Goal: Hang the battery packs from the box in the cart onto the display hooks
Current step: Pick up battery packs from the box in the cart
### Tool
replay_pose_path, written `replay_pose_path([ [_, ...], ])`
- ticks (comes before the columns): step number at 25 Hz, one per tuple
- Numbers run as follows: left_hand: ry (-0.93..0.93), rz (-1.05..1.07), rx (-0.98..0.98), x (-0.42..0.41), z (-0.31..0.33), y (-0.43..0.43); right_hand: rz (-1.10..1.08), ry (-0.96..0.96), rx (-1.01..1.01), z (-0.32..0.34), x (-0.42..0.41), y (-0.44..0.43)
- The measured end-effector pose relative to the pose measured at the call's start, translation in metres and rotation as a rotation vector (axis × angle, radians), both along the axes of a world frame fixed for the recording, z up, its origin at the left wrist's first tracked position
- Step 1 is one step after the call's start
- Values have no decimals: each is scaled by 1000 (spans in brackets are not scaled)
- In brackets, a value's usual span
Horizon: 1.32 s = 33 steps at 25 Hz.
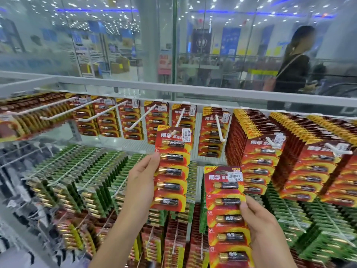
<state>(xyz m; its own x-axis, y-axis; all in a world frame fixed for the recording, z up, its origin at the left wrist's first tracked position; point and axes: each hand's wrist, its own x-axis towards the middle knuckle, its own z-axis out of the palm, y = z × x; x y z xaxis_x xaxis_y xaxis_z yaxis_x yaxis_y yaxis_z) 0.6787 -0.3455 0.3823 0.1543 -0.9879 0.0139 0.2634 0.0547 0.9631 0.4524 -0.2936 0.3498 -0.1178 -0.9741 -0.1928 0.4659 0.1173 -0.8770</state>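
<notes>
My left hand [142,182] pinches the left edge of a red battery pack [172,167] held upright. The pack's top hole sits at the tip of a white display hook [179,118] in the upper row. Lower and to the right, my right hand [258,223] grips a second red battery pack [228,215] by its right edge, apart from any hook. Both packs carry several batteries and a white price sticker. The box and the cart are out of view.
Several white hooks [92,111] to the left hold only a few red packs at the back. Full rows of red packs [258,157] hang at the right, green packs [81,171] below. A glass wall stands behind the rack, with a person [293,70] beyond it.
</notes>
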Motion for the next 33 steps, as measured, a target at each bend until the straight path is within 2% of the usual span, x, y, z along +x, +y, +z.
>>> replay_pose_path([
  [2, -8, -32, 4, -1, -5, -23, -6, -20, -7, 9, 1, 4],
  [8, -201, 21, -68, -16, -13, -115, -140, -7, -59, 32, 6, 13],
  [11, -301, 60, -105, -17, -20, -155, -99, 67, -105, 33, 9, 11],
  [13, -405, 95, -126, -18, -24, -173, -129, 80, -123, 36, 13, 9],
  [17, -497, 120, -129, -21, -26, -186, -152, 104, -183, 41, 14, 4],
  [22, -476, 146, -109, -24, -29, -189, -169, 166, -169, 41, 21, -3],
  [30, -454, 198, -188, -18, -37, -185, -155, 250, -184, 32, 27, -22],
  [33, -454, 200, -218, -18, -38, -180, -173, 373, -196, 29, 34, -45],
])
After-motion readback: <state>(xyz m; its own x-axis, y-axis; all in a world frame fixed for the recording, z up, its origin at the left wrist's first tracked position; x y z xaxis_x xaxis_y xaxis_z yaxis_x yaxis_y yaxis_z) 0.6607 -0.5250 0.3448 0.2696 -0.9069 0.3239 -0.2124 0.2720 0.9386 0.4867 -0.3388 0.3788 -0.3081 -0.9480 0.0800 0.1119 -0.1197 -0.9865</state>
